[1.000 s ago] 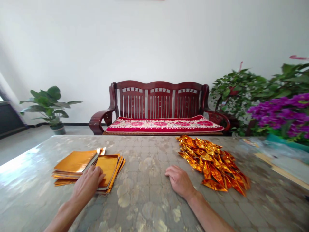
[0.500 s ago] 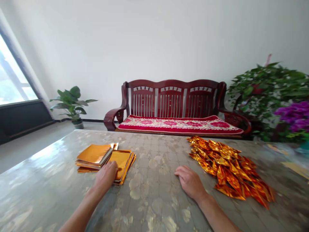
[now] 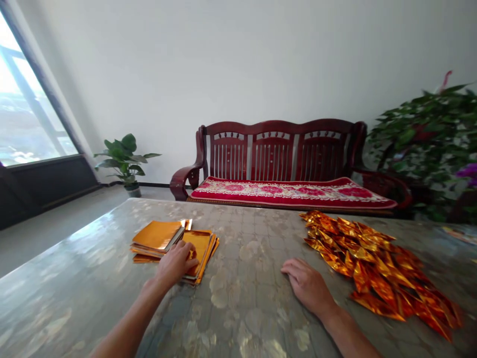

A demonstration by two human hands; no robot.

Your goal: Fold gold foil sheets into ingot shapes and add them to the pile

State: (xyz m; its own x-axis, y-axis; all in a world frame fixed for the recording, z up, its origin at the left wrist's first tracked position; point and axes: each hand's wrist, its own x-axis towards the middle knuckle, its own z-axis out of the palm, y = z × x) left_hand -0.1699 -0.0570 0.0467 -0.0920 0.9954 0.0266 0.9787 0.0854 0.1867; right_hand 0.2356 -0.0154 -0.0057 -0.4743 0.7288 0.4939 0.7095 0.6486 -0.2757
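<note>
My left hand [image 3: 176,262] lies over the right-hand stack of gold foil paper [image 3: 201,243]. Its fingers are bent down, with the tips on the top sheet, and they mirror in the shiny surface. Close by on the left is a second stack of gold foil paper [image 3: 154,234], its edges uneven. My right hand [image 3: 307,286] rests on the table with loosely curved fingers pointing left and nothing in them. To its right spreads a heap of folded gold foil pieces [image 3: 372,268], pointed and crumpled, apart from the hand.
A patterned cover lies over the table [image 3: 238,308]. Beyond the far edge stands a dark red wooden bench [image 3: 270,154] with a red floral seat cover [image 3: 290,191]. One potted plant [image 3: 128,159] is at the left, and leafy greenery [image 3: 428,134] is at the right.
The view has turned slightly left, so everything sits further right. My left fingers have shifted a little on the stack and bend more over the top sheet. My right hand stays on the table.
</note>
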